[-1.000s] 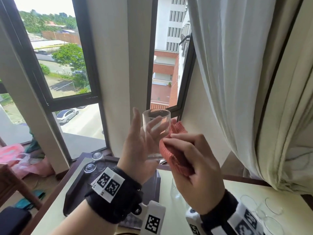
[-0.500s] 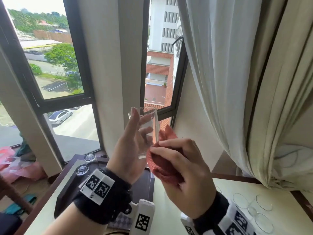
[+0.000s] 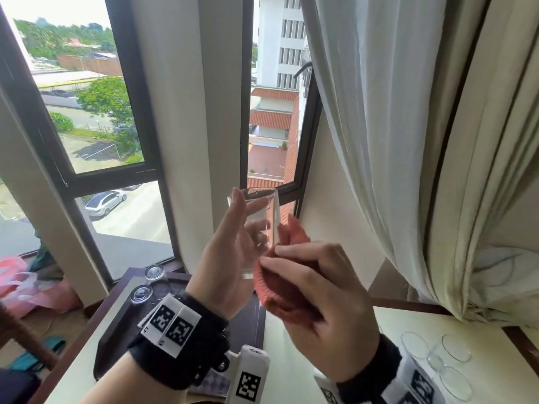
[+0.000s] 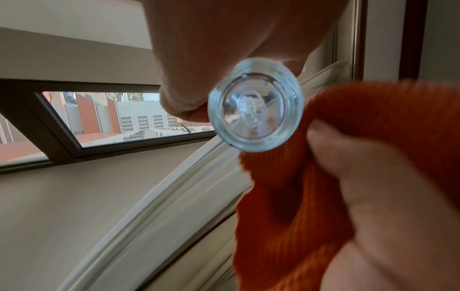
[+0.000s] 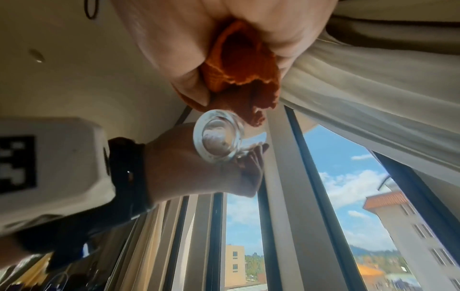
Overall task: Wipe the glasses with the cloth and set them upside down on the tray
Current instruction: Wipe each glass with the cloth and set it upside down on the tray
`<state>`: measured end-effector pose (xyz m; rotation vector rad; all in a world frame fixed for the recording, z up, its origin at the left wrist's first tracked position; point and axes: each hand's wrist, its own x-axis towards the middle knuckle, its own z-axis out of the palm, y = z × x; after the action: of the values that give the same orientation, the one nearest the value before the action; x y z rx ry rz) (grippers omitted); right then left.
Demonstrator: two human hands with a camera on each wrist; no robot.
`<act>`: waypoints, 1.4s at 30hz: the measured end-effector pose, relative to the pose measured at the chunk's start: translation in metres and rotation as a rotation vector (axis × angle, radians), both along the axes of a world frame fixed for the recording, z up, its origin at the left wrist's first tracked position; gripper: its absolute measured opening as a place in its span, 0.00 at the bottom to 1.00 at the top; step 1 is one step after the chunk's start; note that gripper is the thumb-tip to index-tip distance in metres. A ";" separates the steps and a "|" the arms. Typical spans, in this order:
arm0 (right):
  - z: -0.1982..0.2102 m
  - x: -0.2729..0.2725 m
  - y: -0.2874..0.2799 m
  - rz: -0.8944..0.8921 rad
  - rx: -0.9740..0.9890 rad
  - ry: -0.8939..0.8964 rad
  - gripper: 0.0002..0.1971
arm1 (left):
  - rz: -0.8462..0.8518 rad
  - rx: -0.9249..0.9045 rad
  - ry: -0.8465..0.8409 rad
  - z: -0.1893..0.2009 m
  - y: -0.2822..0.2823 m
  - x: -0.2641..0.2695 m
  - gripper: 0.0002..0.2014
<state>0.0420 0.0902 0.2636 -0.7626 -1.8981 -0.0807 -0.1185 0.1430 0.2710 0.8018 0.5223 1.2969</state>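
A clear glass (image 3: pixel 258 220) is raised in front of the window, rim up, and my left hand (image 3: pixel 230 255) grips it from the left side. My right hand (image 3: pixel 318 290) grips a bunched rust-red cloth (image 3: pixel 277 284) that presses on the glass's lower right side. The left wrist view shows the thick glass base (image 4: pixel 256 114) with the cloth (image 4: pixel 348 153) beside it. In the right wrist view the glass (image 5: pixel 219 141) sits under the cloth (image 5: pixel 241 65). Below lies a dark tray (image 3: pixel 113 336) on which two glasses (image 3: pixel 154 272) (image 3: pixel 141 294) stand upside down.
Several more glasses (image 3: pixel 456 352) stand upright on the cream table (image 3: pixel 408 319) at the lower right. A white curtain (image 3: pixel 408 141) hangs close on the right. Dark window frames (image 3: pixel 137 112) and a wall pillar are right behind the glass.
Both hands, with the glass and the cloth, have shifted a little left in view. The cloth sits lower along the glass's right side. Both grips are the same.
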 end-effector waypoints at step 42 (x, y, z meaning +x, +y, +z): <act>0.028 0.004 0.016 -0.009 -0.006 0.112 0.14 | 0.000 -0.003 0.130 -0.003 -0.006 0.027 0.37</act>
<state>0.0464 0.1065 0.2912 -0.7640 -1.7897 -0.0376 -0.0919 0.1372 0.2683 0.8872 0.6277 1.2490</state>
